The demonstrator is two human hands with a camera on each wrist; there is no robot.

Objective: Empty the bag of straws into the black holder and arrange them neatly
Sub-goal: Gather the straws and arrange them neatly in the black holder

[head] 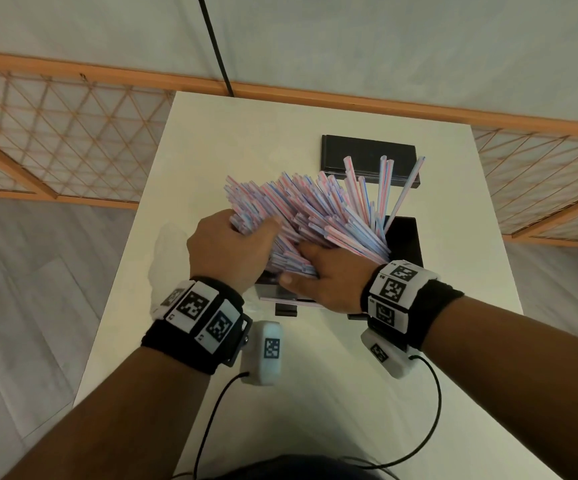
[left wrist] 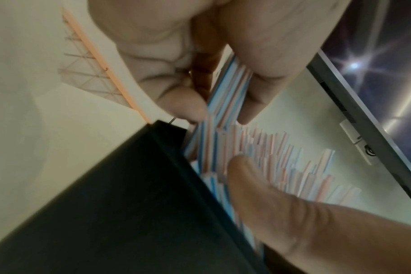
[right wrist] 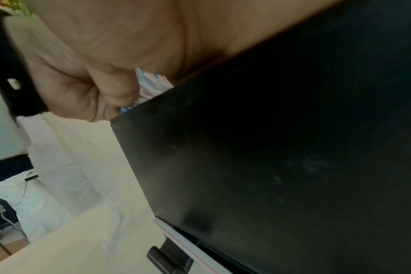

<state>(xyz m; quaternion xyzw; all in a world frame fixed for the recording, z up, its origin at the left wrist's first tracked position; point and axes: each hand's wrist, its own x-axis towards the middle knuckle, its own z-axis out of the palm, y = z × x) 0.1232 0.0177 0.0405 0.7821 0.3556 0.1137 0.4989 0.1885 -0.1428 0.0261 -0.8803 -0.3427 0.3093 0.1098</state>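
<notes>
The straws (head: 315,209) look light, thin and slippery, likely to slide past one another and kink if squeezed, so the mid-length of the bundle seems the best place to hold. They fan up and away from both hands out of the black holder (head: 403,242), which stands on the worktop (head: 315,393). The left hand (head: 226,251) grips a clump of them; the right hand (head: 325,277), just beside it, curls round the lower bundle at the holder's near rim.

matt black holder (head: 406,244), smooth striped plastic straws (head: 318,211)
</notes>
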